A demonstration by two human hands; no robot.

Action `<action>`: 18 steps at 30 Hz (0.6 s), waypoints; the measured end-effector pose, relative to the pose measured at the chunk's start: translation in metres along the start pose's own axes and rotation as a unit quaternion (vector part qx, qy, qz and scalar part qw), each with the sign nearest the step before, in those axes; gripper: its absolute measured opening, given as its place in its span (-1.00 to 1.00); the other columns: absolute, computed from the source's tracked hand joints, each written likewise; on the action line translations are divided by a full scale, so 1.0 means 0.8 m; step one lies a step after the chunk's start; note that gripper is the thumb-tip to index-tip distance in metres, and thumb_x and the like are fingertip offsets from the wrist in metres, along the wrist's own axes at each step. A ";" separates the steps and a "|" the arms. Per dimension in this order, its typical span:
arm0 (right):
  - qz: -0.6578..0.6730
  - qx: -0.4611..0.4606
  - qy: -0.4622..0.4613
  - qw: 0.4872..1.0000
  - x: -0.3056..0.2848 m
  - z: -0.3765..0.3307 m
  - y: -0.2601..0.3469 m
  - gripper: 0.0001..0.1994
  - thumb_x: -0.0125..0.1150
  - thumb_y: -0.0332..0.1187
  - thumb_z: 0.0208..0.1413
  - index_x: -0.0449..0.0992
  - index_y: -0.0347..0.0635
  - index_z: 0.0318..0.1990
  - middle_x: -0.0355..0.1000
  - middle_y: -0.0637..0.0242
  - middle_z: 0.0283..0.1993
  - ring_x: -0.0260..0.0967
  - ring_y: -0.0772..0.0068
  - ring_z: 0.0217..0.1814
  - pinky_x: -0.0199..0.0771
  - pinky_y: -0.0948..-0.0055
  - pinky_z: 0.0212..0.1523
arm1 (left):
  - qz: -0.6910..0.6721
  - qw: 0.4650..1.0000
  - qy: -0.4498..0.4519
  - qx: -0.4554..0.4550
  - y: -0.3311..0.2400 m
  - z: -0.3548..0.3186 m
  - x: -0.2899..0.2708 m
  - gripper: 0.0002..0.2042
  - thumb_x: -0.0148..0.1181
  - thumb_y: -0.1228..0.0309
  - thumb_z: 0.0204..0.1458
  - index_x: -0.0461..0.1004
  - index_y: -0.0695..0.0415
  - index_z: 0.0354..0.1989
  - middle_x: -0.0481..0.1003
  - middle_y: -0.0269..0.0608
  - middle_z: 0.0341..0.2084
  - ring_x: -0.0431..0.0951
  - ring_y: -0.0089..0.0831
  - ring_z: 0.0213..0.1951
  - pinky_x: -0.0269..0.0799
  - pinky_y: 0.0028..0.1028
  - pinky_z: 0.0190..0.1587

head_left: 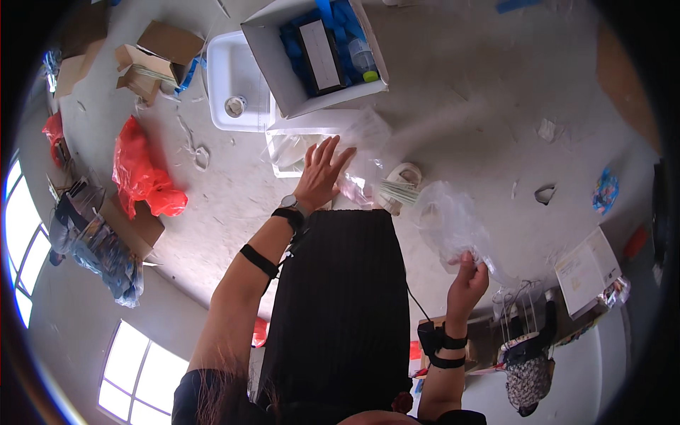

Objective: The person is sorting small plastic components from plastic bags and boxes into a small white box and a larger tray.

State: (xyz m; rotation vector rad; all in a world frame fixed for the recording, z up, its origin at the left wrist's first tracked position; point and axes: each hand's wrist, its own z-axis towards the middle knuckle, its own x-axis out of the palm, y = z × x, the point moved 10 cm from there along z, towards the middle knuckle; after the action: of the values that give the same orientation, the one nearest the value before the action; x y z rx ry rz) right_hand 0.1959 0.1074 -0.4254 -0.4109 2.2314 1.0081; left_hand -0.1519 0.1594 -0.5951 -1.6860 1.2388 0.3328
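Note:
My right hand (467, 280) pinches the edge of a clear plastic bag (453, 216) between thumb and fingers, off to the right of my lap. My left hand (322, 173) is open, palm down with fingers spread, above more clear plastic film (365, 145). I cannot tell whether it touches the film. Between the hands lies a bundle of thin pale green sticks (400, 190), its right end against the bag. Behind the bundle, a white shoe (405, 173) shows in part. Dark cloth (336, 283) covers my lap.
Ahead stand a white box (265, 46) with a bottle (363, 58) inside and a white plastic tub (221, 78). To the left are an opened cardboard box (166, 53) and a red plastic bag (142, 170). Another person (528, 368) sits at the lower right.

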 end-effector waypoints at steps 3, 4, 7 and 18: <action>0.018 0.002 -0.014 1.000 -0.007 0.004 0.011 -0.70 0.16 -0.27 0.36 0.53 -0.34 -0.35 0.57 0.30 -0.39 0.43 0.55 -0.34 0.39 0.48 -0.26 | 0.006 1.000 0.024 -0.006 -0.008 -0.003 -0.025 -0.10 0.30 0.68 -0.26 0.19 -0.09 0.40 0.07 0.07 0.39 0.11 0.08 0.40 0.00 0.07 0.40; 0.047 0.007 -0.034 0.998 -0.008 0.007 0.010 -0.71 0.16 -0.28 0.36 0.53 -0.35 -0.35 0.57 0.29 -0.38 0.44 0.56 -0.32 0.41 0.47 -0.25 | -0.004 1.000 0.019 0.015 -0.015 0.006 -0.045 -0.21 0.15 0.78 -0.20 0.30 -0.02 0.33 0.20 0.05 0.34 0.25 0.04 0.34 0.20 -0.07 0.33; -0.009 -0.012 -0.029 0.999 -0.007 0.015 0.047 -0.73 0.15 -0.30 0.37 0.55 -0.37 -0.30 0.58 0.27 -0.34 0.46 0.54 -0.31 0.44 0.47 -0.22 | -0.064 0.994 -0.083 0.019 -0.017 0.046 -0.129 -0.44 0.07 0.77 -0.12 0.48 0.08 0.13 0.41 0.03 0.18 0.45 -0.03 0.19 0.40 -0.20 0.19; -0.010 0.047 -0.024 0.999 -0.012 0.013 0.019 -0.79 0.10 -0.37 0.38 0.50 -0.40 -0.19 0.56 0.23 -0.23 0.47 0.51 -0.22 0.44 0.46 -0.15 | -0.147 0.932 -0.233 -0.236 0.131 0.241 -0.143 -0.29 0.36 -0.01 0.02 0.36 0.37 0.13 0.48 0.19 0.01 0.44 0.08 0.11 0.35 -0.18 0.14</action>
State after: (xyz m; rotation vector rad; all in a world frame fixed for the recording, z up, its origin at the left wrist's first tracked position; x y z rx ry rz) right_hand 0.1998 0.1256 -0.4155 -0.3636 2.2177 0.8881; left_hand -0.2310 0.3831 -0.6657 -2.0072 0.5655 0.8420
